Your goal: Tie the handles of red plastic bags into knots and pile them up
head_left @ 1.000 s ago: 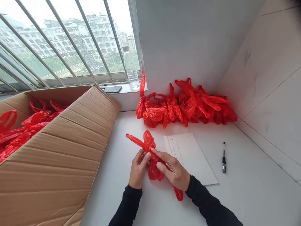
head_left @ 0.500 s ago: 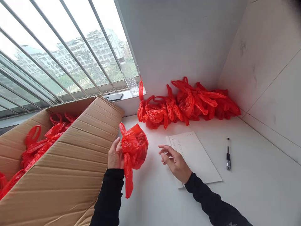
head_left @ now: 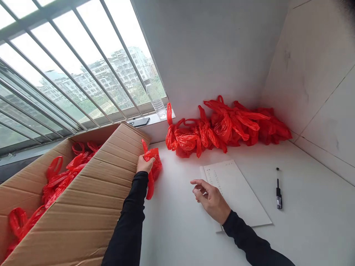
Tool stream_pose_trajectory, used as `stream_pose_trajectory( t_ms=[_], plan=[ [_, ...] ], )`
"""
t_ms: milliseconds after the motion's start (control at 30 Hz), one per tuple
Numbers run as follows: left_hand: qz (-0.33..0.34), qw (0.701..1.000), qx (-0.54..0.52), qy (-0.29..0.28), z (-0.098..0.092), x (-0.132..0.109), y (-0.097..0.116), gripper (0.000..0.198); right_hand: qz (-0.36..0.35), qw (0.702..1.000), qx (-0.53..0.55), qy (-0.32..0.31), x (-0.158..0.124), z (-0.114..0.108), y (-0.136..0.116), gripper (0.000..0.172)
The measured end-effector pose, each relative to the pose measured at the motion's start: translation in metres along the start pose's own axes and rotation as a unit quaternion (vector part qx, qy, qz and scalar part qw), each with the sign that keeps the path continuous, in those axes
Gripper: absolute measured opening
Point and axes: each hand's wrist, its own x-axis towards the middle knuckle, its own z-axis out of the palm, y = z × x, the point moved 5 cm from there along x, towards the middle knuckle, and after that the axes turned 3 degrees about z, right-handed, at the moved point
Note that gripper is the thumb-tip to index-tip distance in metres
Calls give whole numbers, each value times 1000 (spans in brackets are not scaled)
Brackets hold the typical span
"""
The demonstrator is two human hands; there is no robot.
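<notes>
By my judgement the work is standing somewhere in the middle, with one piece in hand. The left hand [head_left: 144, 165] is holding a small red plastic bag [head_left: 156, 157] just beside the cardboard carton [head_left: 102, 188], its fingers clamped on the gathered part; whether the bag is touching the desk [head_left: 177, 221], I cannot tell. The two loose ends of the bag are sticking out at about eleven and six o'clock, so it is appearing to me already tied, although the hand is covering its neck. Toward eight o'clock from it, the carton is containing a pile of red bags [head_left: 62, 183]; several handle loops are showing, but I cannot count the bags. Toward two o'clock, a row of red bags [head_left: 222, 127] is lying along the wall [head_left: 210, 55], and those in front are looking knotted too. Which ones are finished, the view is not telling. The right hand [head_left: 213, 201], at four o'clock, is hovering by the notebook [head_left: 244, 192], thumb and index finger slightly apart, gripping nothing, while the pen [head_left: 279, 195] is lying untouched at three o'clock
</notes>
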Motion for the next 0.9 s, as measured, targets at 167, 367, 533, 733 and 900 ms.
stream_pose_trajectory(
  t_ms=[167, 367, 533, 733, 900],
  plan=[
    [-36, 998, 10, -55, 6, -5, -6, 30, 2, 1000, -10, -4, -1, 1, 1, 30],
    [-54, 996, -35, -65, 5, -13, 5, 30, 10, 1000, -20, -5, -2, 1, -2, 29],
    [-25, 992, -110, -51, -15, -15, 40, 22, 32, 999, -30, -19, -8, 3, 3, 31],
    [61, 981, -185, -19, -90, -19, 98, 13, 58, 994, -77, -42, -13, 5, 31, 43],
    [65, 982, -179, 1, -148, -29, 104, 33, 72, 988, -127, -55, -15, 5, 51, 49]
  ],
)
